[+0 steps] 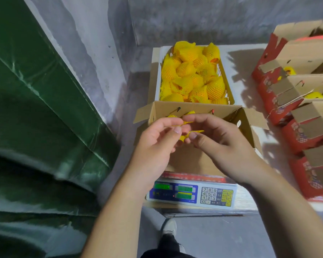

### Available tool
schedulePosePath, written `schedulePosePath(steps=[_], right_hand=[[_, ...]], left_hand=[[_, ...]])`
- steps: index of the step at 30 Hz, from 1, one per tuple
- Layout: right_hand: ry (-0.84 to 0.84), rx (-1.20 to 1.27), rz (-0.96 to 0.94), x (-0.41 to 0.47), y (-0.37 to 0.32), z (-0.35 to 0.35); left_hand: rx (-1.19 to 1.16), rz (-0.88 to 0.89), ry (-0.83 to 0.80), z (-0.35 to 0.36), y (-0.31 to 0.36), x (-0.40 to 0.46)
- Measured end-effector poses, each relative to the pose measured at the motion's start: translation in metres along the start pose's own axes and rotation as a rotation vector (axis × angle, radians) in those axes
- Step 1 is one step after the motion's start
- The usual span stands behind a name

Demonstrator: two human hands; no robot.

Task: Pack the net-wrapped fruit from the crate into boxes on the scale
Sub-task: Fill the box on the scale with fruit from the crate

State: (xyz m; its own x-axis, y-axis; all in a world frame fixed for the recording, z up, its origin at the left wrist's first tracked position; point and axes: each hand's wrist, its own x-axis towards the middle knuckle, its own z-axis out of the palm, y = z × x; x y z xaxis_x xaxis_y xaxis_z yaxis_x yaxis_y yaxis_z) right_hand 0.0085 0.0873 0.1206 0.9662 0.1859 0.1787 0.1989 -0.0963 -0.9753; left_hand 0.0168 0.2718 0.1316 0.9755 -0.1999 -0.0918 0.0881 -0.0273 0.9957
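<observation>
A crate (228, 84) full of several fruits in yellow foam net (192, 75) stands at the back of the table. In front of it an open cardboard box (244, 120) sits on a digital scale (192, 195). Over the box, my left hand (155, 140) and my right hand (218, 142) both pinch a small piece of yellow net (185, 135) between thumbs and fingertips. Whether fruit lies in the box is hidden by my hands.
Several red and brown cartons (298, 116) with open flaps stand in a row at the right, some showing yellow net inside. A green tarp (35, 108) fills the left. A concrete wall (194, 19) is behind. My shoe (169, 227) is on the floor below the table edge.
</observation>
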Motion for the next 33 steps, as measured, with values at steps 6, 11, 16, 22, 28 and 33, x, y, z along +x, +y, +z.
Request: schedulePosePath(steps=[6, 11, 16, 22, 28, 33], right_hand=[[0.017, -0.035, 0.029, 0.044, -0.003, -0.011], [0.084, -0.224, 0.113, 0.083, 0.002, -0.045], [0.159, -0.859, 0.368, 0.152, 0.061, -0.129], [-0.342, -1.229, 0.448, 0.208, 0.152, -0.183], [-0.291, -1.347, 0.267, 0.22, 0.195, -0.198], [-0.357, -1.351, 0.271, 0.22, 0.191, -0.195]], left_hand=[[0.094, 0.042, -0.028, 0.0, 0.014, 0.057], [0.129, 0.02, -0.053, 0.007, 0.019, 0.112], [0.25, 0.049, -0.036, 0.027, 0.004, 0.199], [0.844, -0.044, -0.087, 0.052, -0.035, 0.327], [1.354, -0.225, -0.18, 0.069, -0.077, 0.378], [1.404, -0.215, -0.104, 0.064, -0.077, 0.384]])
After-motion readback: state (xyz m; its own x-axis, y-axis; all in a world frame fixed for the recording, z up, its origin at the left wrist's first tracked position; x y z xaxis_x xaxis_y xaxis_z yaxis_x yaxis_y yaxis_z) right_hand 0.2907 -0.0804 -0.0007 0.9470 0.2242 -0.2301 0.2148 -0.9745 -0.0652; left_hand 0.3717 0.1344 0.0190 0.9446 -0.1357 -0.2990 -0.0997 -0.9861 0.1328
